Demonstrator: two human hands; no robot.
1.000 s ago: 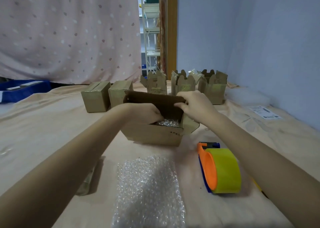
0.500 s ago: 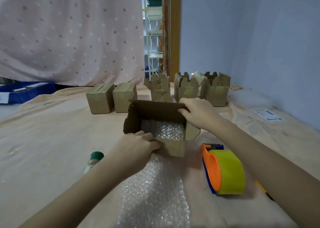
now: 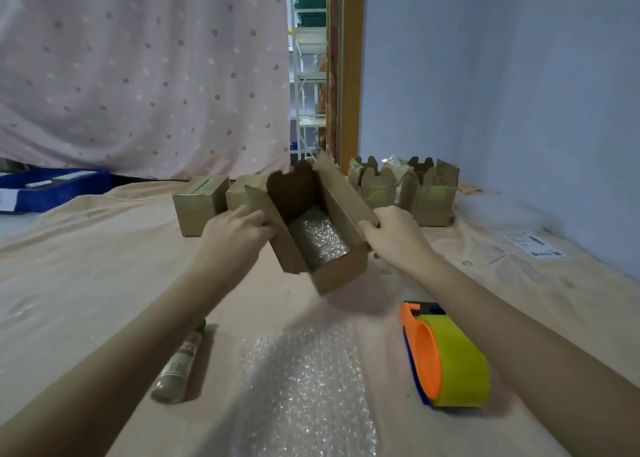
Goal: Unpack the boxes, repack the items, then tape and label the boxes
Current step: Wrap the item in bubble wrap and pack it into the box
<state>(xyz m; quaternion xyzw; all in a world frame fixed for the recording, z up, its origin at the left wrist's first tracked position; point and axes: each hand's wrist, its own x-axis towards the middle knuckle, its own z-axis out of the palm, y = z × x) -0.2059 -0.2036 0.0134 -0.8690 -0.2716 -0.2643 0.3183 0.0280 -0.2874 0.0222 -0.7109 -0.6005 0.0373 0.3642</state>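
1. We hold the open cardboard box (image 3: 325, 245) lifted off the cloth-covered worktop (image 3: 86, 266) and tilted, its mouth facing us, so its contents show.
2. Our left hand (image 3: 235, 234) grips the left flap and our right hand (image 3: 394, 238) grips the right wall, fingers curled on the cardboard, which steadies the tilt.
3. A bubble-wrapped item (image 3: 317, 240) lies inside along the box floor; we judge it is being unpacked.
4. A bubble wrap sheet (image 3: 304, 387), a bottle (image 3: 178, 366) and the tape dispenser (image 3: 446, 356) lie near us, handy for repacking and sealing.
5. Two closed boxes (image 3: 201, 203) and some open boxes (image 3: 429, 193) wait behind.
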